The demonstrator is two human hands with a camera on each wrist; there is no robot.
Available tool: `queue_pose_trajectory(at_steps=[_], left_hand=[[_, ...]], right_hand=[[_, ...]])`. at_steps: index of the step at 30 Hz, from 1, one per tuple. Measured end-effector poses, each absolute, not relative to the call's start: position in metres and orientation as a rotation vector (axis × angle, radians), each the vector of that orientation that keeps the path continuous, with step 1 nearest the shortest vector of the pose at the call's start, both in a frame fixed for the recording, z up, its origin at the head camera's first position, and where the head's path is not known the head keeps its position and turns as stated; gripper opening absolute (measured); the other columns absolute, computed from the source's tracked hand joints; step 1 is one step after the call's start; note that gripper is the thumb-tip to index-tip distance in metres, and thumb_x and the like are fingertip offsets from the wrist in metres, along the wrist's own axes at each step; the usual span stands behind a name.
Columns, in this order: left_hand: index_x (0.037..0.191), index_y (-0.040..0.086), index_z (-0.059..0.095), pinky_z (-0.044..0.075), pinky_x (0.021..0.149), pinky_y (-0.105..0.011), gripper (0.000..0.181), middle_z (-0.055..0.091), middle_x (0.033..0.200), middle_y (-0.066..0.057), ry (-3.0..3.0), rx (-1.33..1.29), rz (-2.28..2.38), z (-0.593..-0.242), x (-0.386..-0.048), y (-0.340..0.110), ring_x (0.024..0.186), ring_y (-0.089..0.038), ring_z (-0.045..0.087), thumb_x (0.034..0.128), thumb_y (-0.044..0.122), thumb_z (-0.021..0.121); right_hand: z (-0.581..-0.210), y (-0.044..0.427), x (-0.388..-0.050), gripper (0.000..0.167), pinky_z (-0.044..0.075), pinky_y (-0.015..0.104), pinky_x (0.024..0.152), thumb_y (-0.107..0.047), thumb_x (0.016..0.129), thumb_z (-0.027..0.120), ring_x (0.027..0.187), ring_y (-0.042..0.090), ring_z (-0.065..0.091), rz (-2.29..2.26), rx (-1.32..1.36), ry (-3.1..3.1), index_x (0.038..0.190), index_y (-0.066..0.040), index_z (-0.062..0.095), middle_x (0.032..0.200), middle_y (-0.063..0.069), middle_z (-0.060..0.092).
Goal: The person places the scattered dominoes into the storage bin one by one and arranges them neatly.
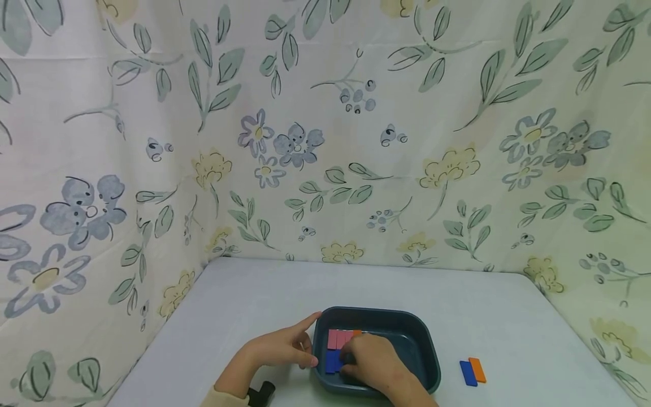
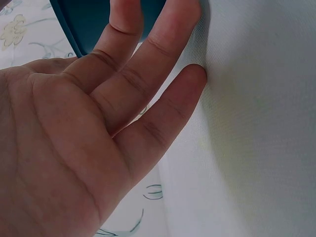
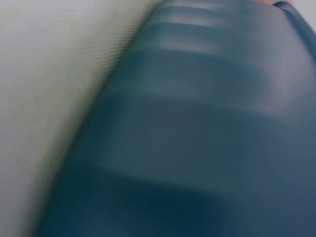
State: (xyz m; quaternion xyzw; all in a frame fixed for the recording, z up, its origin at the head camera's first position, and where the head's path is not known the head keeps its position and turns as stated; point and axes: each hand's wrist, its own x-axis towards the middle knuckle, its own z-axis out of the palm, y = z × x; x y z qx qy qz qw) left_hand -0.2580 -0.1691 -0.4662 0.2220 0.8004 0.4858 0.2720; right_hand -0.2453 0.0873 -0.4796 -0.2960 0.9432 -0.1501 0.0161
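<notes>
A dark teal tray (image 1: pixel 422 339) with rounded corners stands on the white table. Pink flat strips (image 1: pixel 337 339) lie side by side in its left part, with blue strips (image 1: pixel 330 362) just below them. Part of an orange strip (image 1: pixel 357 332) shows behind my right hand (image 1: pixel 373 359), which reaches into the tray with bent fingers over the strips. Whether those fingertips hold a strip is hidden. My left hand (image 1: pixel 280 347) touches the tray's left side, index finger stretched to the far corner and thumb at the near part. Its other fingers (image 2: pixel 163 108) are loosely extended.
To the right of the tray, a blue strip (image 1: pixel 468 373) and an orange strip (image 1: pixel 477 369) lie next to each other on the table (image 1: pixel 513 322). A black object (image 1: pixel 261 393) is by the left wrist. Floral cloth (image 1: pixel 325 141) hangs behind and at both sides.
</notes>
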Motion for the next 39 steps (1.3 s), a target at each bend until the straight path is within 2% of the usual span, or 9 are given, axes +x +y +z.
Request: queue_pose_trajectory(at_steps=[9, 13, 16, 19, 27, 34, 39], left_hand=[[0.162, 0.022, 0.015, 0.045, 0.077, -0.04, 0.095, 0.063, 0.096, -0.007, 2.166, 0.58, 1.302, -0.469, -0.258, -0.169, 0.081, -0.022, 0.064, 0.0888, 0.02, 0.075], [0.162, 0.023, 0.015, 0.045, 0.077, -0.04, 0.095, 0.063, 0.096, -0.007, 2.175, 0.574, 1.294, -0.47, -0.258, -0.169, 0.081, -0.022, 0.064, 0.0883, 0.021, 0.076], [0.162, 0.022, 0.015, 0.045, 0.077, -0.04, 0.096, 0.063, 0.096, -0.007, 2.168, 0.577, 1.301, -0.471, -0.258, -0.169, 0.08, -0.022, 0.064, 0.0879, 0.021, 0.076], [0.162, 0.021, 0.015, 0.045, 0.077, -0.04, 0.096, 0.063, 0.096, -0.008, 2.152, 0.572, 1.312, -0.472, -0.257, -0.169, 0.08, -0.022, 0.064, 0.0878, 0.02, 0.076], [0.162, 0.022, 0.017, 0.045, 0.076, -0.041, 0.095, 0.063, 0.096, -0.009, 2.159, 0.563, 1.306, -0.471, -0.258, -0.169, 0.081, -0.023, 0.064, 0.088, 0.021, 0.076], [0.162, 0.021, 0.016, 0.046, 0.076, -0.041, 0.097, 0.063, 0.097, -0.008, 2.155, 0.564, 1.307, -0.471, -0.26, -0.169, 0.082, -0.023, 0.064, 0.0872, 0.024, 0.078], [0.162, 0.022, 0.016, 0.046, 0.076, -0.041, 0.098, 0.063, 0.097, -0.008, 2.16, 0.563, 1.307, -0.471, -0.26, -0.169, 0.083, -0.023, 0.064, 0.0866, 0.025, 0.078]], right_hand=[[-0.47, 0.107, -0.243, 0.026, 0.053, 0.042, 0.081, -0.042, 0.083, 0.08, 0.084, 0.004, 0.063, -0.625, -0.901, 2.872, 0.099, -0.022, 0.08, 0.089, -0.017, 0.07], [-0.46, 0.124, -0.243, 0.029, 0.053, 0.035, 0.072, -0.042, 0.082, 0.081, 0.077, 0.002, 0.059, -0.7, -0.86, 2.867, 0.102, -0.02, 0.079, 0.088, -0.014, 0.069], [-0.453, 0.138, -0.242, 0.031, 0.044, 0.028, 0.06, -0.041, 0.083, 0.081, 0.068, 0.004, 0.051, -0.765, -0.814, 2.843, 0.105, -0.02, 0.079, 0.076, -0.012, 0.06], [-0.446, 0.154, -0.243, 0.033, 0.035, 0.028, 0.054, -0.042, 0.085, 0.079, 0.063, 0.007, 0.044, -0.816, -0.767, 2.813, 0.109, -0.02, 0.078, 0.068, -0.008, 0.047], [-0.433, 0.193, -0.247, 0.04, 0.036, 0.028, 0.055, -0.045, 0.087, 0.076, 0.06, 0.009, 0.042, -0.96, -0.649, 2.757, 0.117, -0.019, 0.075, 0.065, -0.007, 0.043], [-0.425, 0.225, -0.248, 0.052, 0.038, 0.032, 0.057, -0.04, 0.087, 0.077, 0.065, 0.016, 0.045, -1.054, -0.502, 2.703, 0.129, -0.01, 0.068, 0.073, 0.001, 0.048], [-0.427, 0.248, -0.251, 0.046, 0.038, 0.032, 0.057, -0.03, 0.089, 0.076, 0.069, 0.019, 0.046, -1.073, -0.406, 2.751, 0.13, -0.009, 0.067, 0.078, 0.003, 0.049]])
